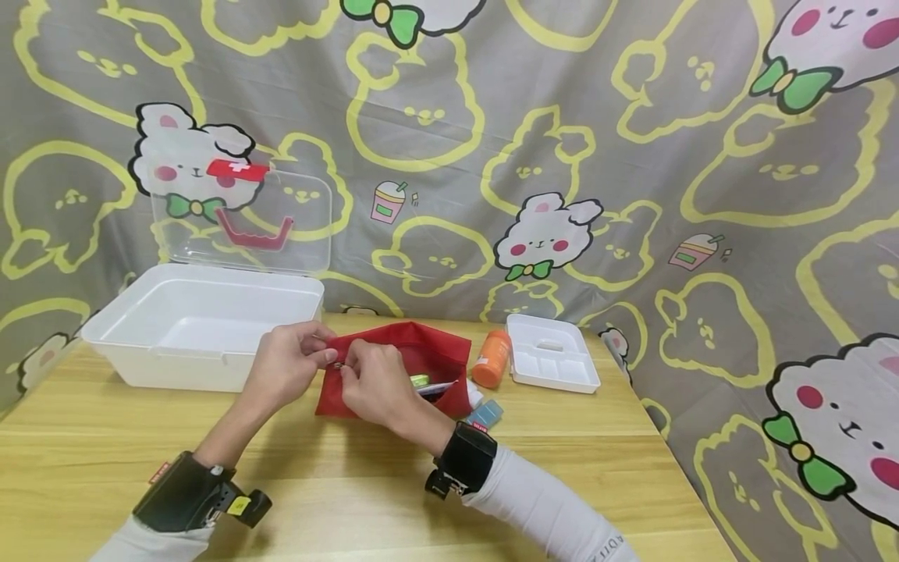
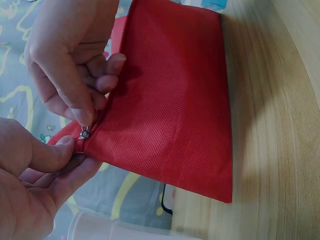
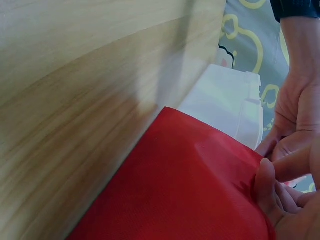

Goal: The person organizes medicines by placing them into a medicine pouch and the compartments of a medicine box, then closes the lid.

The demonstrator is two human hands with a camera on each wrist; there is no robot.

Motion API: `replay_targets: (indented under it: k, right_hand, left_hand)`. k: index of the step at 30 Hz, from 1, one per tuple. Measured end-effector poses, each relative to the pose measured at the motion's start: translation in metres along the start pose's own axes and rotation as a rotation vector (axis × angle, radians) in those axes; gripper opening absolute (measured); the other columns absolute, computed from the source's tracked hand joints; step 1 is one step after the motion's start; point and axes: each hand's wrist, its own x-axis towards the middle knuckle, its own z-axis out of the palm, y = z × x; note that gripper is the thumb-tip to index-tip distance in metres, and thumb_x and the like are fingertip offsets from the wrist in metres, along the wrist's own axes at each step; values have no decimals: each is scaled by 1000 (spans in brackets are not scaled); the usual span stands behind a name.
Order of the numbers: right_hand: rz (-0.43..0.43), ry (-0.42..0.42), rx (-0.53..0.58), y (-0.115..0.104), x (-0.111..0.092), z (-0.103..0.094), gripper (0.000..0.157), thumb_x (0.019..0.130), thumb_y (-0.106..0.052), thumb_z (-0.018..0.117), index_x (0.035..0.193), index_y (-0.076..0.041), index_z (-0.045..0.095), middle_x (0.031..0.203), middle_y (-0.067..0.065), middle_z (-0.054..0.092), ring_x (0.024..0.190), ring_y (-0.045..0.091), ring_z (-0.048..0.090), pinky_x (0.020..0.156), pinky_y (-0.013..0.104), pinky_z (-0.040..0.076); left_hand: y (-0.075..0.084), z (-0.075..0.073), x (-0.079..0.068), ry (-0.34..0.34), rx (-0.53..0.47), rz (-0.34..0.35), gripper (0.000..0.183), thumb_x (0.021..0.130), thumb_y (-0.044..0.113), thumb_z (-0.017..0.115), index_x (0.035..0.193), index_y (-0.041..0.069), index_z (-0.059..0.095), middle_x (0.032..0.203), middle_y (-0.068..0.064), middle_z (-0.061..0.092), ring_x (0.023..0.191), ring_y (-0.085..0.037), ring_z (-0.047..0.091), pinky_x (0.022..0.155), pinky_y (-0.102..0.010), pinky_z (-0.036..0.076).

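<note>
A red zippered pouch (image 1: 438, 345) stands on the wooden table, its top gaping toward the right side. At its left end, my left hand (image 1: 284, 361) pinches the corner between thumb and fingers. My right hand (image 1: 377, 384) is just beside it, pinching the small metal zipper pull (image 2: 85, 133), which sits at the zipper's end in the left wrist view. Inside the pouch show a yellow-green item (image 1: 419, 381) and some flat pieces, partly covered by the right hand. In the right wrist view the pouch's plain red side (image 3: 185, 180) fills the lower middle.
Left of the pouch stands a white box (image 1: 182, 367), its clear lid (image 1: 309, 226) with red handle raised. An orange bottle (image 1: 491, 359) and a white compartment tray (image 1: 555, 381) lie to the right. A blue packet (image 1: 486, 414) and a white item (image 1: 474, 393) are by the pouch's right end.
</note>
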Motion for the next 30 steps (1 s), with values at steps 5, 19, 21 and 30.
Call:
replay_targets:
  k: [5,19,21,30]
  right_hand:
    - [14,-18,-37,0,1,-2,17,89,-8,65,73,-11,58,60,-5,56,52,3,49,45,13,36]
    - [82,-51,-41,25,-11,-30,21,92,-7,62,73,-11,56,59,-4,55,49,6,49,46,18,37]
    - [91,-50,-40,28,-13,-35,22,93,-8,63,73,-12,56,60,-4,56,50,6,50,47,18,37]
    - [102,-45,-59,31,-19,-49,22,93,-9,64,73,-13,55,59,-6,55,50,6,49,45,19,36]
  left_hand:
    - [-1,0,-1,13,7,11,10,89,-5,71,94,4,74,91,-16,77,84,-29,75,78,-47,62]
    - [-10,-14,-4,59,62,35,14,87,-3,72,99,3,75,88,-16,77,76,-25,74,60,-27,53]
    - [-9,-15,-5,64,68,34,14,87,-2,73,100,3,75,88,-16,77,77,-26,75,63,-28,54]
    - [-6,-15,-4,84,74,47,13,87,-2,73,97,5,76,86,-14,77,76,-24,75,65,-29,54]
